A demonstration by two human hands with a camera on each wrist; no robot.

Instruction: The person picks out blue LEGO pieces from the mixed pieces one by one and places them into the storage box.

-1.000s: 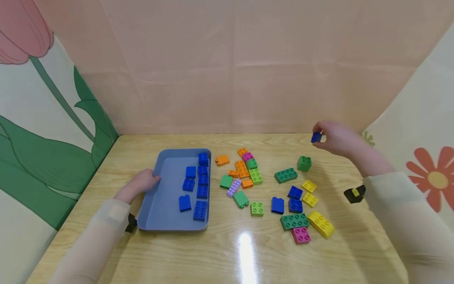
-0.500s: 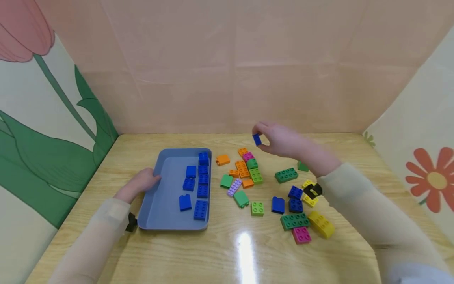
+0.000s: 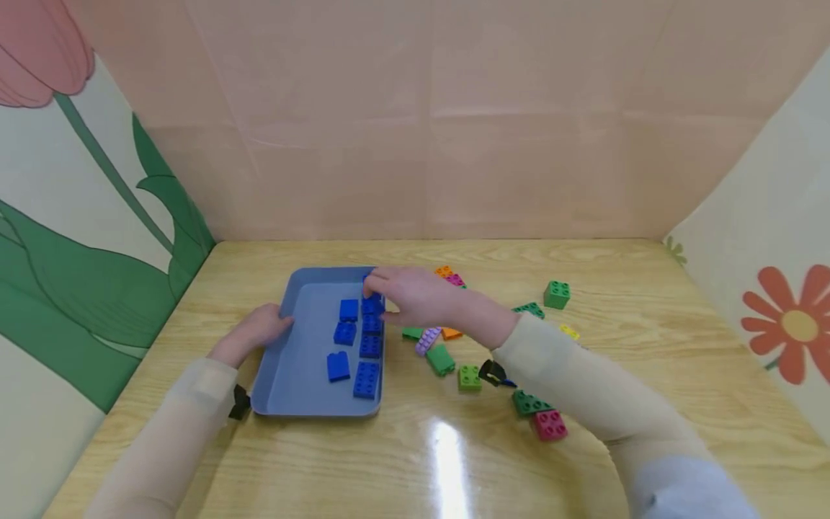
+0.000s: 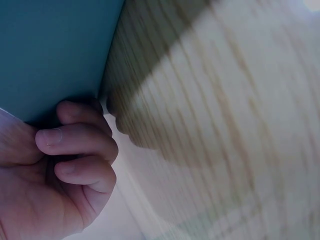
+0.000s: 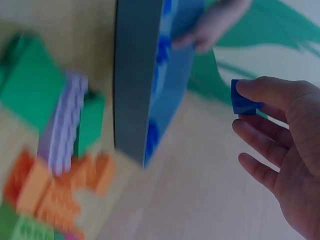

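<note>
A grey-blue tray (image 3: 295, 367) stands on the left half of the table, with several blue toy bricks in it, most of them lined along its right wall. My left hand (image 3: 262, 328) grips the tray's left edge; in the left wrist view its curled fingers (image 4: 82, 145) lie against the tray wall (image 4: 50, 50). Above the tray's far right corner, my right hand (image 3: 421, 295) pinches a small blue toy brick (image 5: 245, 106) between thumb and fingers. From the head view, that brick is hard to tell from the blue ones beneath it.
Right of the tray lie loose bricks: purple (image 3: 428, 340), green (image 3: 441, 360), light green (image 3: 470, 378) and orange (image 3: 452, 334). Farther right are a magenta brick (image 3: 551, 425) and a dark green one (image 3: 556, 295). My right forearm (image 3: 570, 367) covers others.
My right hand has swung left from the table's far right side to the tray's right edge, carrying the blue brick. The left hand keeps its hold on the tray.
</note>
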